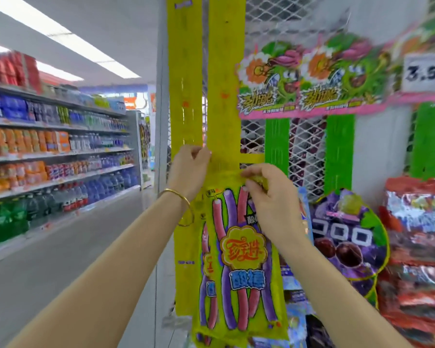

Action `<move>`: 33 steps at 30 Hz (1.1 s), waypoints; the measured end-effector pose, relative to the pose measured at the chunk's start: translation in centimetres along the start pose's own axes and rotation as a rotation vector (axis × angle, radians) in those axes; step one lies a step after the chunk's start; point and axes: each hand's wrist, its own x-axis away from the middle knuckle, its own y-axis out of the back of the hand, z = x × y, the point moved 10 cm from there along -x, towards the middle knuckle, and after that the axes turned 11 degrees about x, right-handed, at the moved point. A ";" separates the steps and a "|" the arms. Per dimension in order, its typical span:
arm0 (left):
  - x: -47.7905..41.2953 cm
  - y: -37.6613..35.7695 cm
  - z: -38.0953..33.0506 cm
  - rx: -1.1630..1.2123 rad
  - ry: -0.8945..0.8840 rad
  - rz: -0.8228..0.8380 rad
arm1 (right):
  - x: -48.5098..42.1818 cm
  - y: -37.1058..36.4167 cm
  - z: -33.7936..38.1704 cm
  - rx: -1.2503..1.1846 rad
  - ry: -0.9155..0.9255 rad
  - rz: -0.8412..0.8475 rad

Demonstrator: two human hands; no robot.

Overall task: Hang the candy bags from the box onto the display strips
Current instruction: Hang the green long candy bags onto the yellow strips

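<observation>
While the yellow candy bag (239,259) hangs flat against the right of two yellow display strips (225,96), its top edge is pinched in the curled fingers of the right hand (269,197). Just above and to the left, the left hand (190,167), a gold bangle (183,209) on its wrist, pinches the strip's edge. A second matching bag shows behind the first. Purple grape candy bags (347,237) hang nearby on the right, before white mesh (304,151). Drink shelves (55,151) line the aisle on the left.

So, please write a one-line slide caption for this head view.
Left hand steadies the yellow display strip while right hand pinches a yellow candy bag at its top.
</observation>
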 end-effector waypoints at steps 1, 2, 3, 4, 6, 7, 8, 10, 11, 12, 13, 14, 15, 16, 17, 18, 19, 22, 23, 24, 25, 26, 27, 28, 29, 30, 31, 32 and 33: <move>-0.3 0.2 0.4 0.059 0.039 -0.014 | -0.7 -0.3 -0.1 0.020 0.000 -0.004; -0.2 0.4 0.9 0.117 0.098 -0.027 | -1.2 -0.6 -0.2 0.033 -0.004 -0.010; -0.2 0.5 1.4 0.167 0.157 -0.026 | -1.7 -0.9 -0.3 0.038 -0.010 -0.015; -0.1 0.5 1.9 0.194 0.204 -0.015 | -2.1 -1.2 -0.4 0.036 -0.021 -0.020; 0.1 0.1 2.2 0.171 0.213 0.026 | -2.6 -1.7 -0.5 0.033 -0.032 -0.030; 0.0 0.0 2.2 0.137 0.179 0.034 | -2.8 -1.9 -0.4 0.039 -0.031 -0.037; 0.0 0.0 2.0 0.110 0.147 0.032 | -3.0 -2.0 -0.3 0.049 -0.029 -0.045; -0.1 -0.1 2.2 0.124 0.128 0.017 | -3.2 -2.3 -0.3 0.071 -0.027 -0.058; -0.2 -0.2 2.3 0.149 0.130 0.017 | -3.3 -2.3 -0.3 0.082 -0.025 -0.066; -0.1 -0.3 2.3 0.169 0.132 0.018 | -3.2 -2.4 -0.3 0.094 -0.018 -0.076; -0.1 -0.4 2.3 0.181 0.133 0.013 | -3.2 -2.3 -0.2 0.104 -0.007 -0.088; 0.0 -0.4 2.3 0.194 0.140 0.008 | -3.2 -2.2 -0.1 0.115 0.005 -0.098; 0.0 -0.5 2.4 0.205 0.149 0.008 | -3.2 -2.2 0.0 0.125 0.010 -0.103; -0.1 -0.6 2.6 0.220 0.159 0.006 | -3.1 -2.2 -0.1 0.139 0.009 -0.103; -0.1 -0.7 2.8 0.235 0.171 0.008 | -3.1 -2.2 -0.2 0.153 0.004 -0.099; -0.1 -0.9 3.0 0.256 0.185 0.014 | -3.1 -2.3 -0.3 0.165 -0.002 -0.093; -0.1 -1.0 3.2 0.288 0.205 0.017 | -3.0 -2.3 -0.3 0.172 -0.007 -0.086; 0.2 -1.6 3.4 0.365 0.246 0.040 | -3.0 -2.4 -0.5 0.179 -0.016 -0.076; 0.2 -1.6 3.4 0.380 0.258 0.041 | -3.0 -2.4 -0.5 0.180 -0.020 -0.075; 0.3 -1.7 3.4 0.393 0.268 0.043 | -3.0 -2.4 -0.6 0.181 -0.023 -0.075; 0.4 -1.8 3.3 0.402 0.275 0.044 | -3.0 -2.3 -0.5 0.181 -0.025 -0.075; 0.5 -1.8 3.3 0.411 0.279 0.046 | -2.9 -2.3 -0.5 0.181 -0.025 -0.074; 0.5 -1.9 3.2 0.419 0.276 0.050 | -2.8 -2.4 -0.6 0.178 -0.027 -0.071; 0.6 -2.0 3.1 0.427 0.269 0.053 | -2.6 -2.5 -0.6 0.177 -0.032 -0.064; 0.8 -1.9 3.0 0.426 0.258 0.052 | -2.3 -2.7 -0.8 0.179 -0.039 -0.052; 0.8 -1.8 2.9 0.419 0.242 0.049 | -2.0 -2.9 -1.0 0.186 -0.048 -0.037; 0.9 -1.7 2.8 0.402 0.221 0.050 | -1.8 -3.2 -1.3 0.195 -0.055 -0.020; 1.0 -1.6 2.8 0.372 0.196 0.051 | -1.5 -3.4 -1.5 0.205 -0.060 -0.006; 1.1 -1.5 2.6 0.337 0.168 0.051 | -1.3 -3.5 -1.6 0.214 -0.061 0.002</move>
